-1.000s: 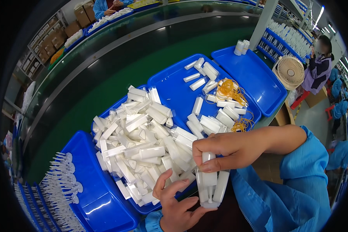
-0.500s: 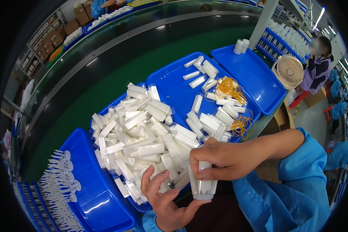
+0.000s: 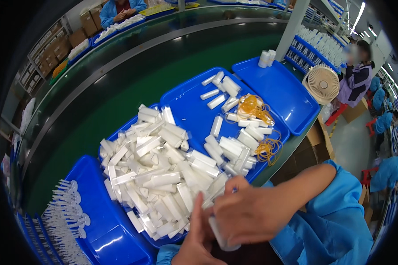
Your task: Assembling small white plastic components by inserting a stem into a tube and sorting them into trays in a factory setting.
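Note:
Low in the picture, my two hands meet around a small bundle of white pieces in clear plastic sleeves [image 3: 217,232]. My right hand [image 3: 254,212] is closed over its upper side, smeared by motion. My left hand [image 3: 194,243] grips it from the left, index finger pointing up, the other fingers partly hidden. Just beyond lies a big heap of similar white sleeved pieces [image 3: 163,179] in a blue tray [image 3: 112,137]. Farther right, another blue tray [image 3: 188,99] holds more pieces and two tangles of yellow rubber bands [image 3: 269,151].
A blue tray [image 3: 292,101] at the right bears white cylinders [image 3: 267,58]. At the left, another tray [image 3: 106,221] sits beside white spiked parts [image 3: 64,216]. A green conveyor [image 3: 119,97] curves behind. A beige fan [image 3: 323,84] and a co-worker [image 3: 358,79] are at the right.
My left hand has closed in from spread fingers to the bundle's side. My right hand has turned over the bundle, hiding most of it. The whole view has shifted slightly.

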Demonstrator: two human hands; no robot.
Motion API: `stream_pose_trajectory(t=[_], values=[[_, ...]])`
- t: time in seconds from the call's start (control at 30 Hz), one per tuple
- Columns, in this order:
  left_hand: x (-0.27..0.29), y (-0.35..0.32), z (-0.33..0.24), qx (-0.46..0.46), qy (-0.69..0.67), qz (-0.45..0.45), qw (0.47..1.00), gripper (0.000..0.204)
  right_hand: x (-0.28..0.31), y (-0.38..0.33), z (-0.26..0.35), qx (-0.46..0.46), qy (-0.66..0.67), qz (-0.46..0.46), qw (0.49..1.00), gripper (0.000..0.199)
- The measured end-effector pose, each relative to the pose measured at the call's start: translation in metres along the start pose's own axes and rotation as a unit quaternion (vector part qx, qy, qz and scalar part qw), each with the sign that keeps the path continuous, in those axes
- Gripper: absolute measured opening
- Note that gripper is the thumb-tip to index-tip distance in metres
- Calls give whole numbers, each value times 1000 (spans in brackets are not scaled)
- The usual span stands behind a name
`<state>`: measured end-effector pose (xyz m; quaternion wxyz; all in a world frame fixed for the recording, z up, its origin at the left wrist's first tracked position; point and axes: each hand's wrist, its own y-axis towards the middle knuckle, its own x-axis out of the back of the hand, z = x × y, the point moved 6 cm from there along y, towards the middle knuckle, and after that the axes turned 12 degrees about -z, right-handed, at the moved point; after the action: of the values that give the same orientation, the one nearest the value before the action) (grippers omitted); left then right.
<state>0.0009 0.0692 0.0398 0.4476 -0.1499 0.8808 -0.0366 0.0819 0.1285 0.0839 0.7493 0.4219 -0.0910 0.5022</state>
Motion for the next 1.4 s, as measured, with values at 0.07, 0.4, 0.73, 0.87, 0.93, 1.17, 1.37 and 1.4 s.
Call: stream_pose_trajectory(t=[0.07, 0.4, 0.73, 0.87, 0.93, 1.17, 1.37, 1.4], values=[[-3, 0, 11, 93, -8, 47, 994, 73, -8, -2, 12, 94, -9, -47, 994, 20], [33, -5, 38, 182, 178, 126, 959, 42, 69, -48, -32, -145, -284, -118, 940, 25], [20, -1, 34, 166, 120, 100, 974, 22, 116, -188, -64, -492, -385, -207, 753, 10], [19, 0, 38, 177, 221, 76, 956, 20, 102, -210, -84, -501, -306, -314, 746, 14], [22, 1, 38, 154, 248, 58, 955, 19, 99, -208, -93, -511, -256, -329, 752, 16], [24, 1, 29, 142, 285, 0, 948, 16, 120, -132, -89, -411, -225, -298, 832, 13], [21, 5, 19, 61, 290, -28, 955, 14, 115, -54, -111, -332, -78, -225, 912, 14], [22, 4, 17, 54, 273, -34, 960, 14, 111, -44, -115, -323, -99, -187, 922, 13]])
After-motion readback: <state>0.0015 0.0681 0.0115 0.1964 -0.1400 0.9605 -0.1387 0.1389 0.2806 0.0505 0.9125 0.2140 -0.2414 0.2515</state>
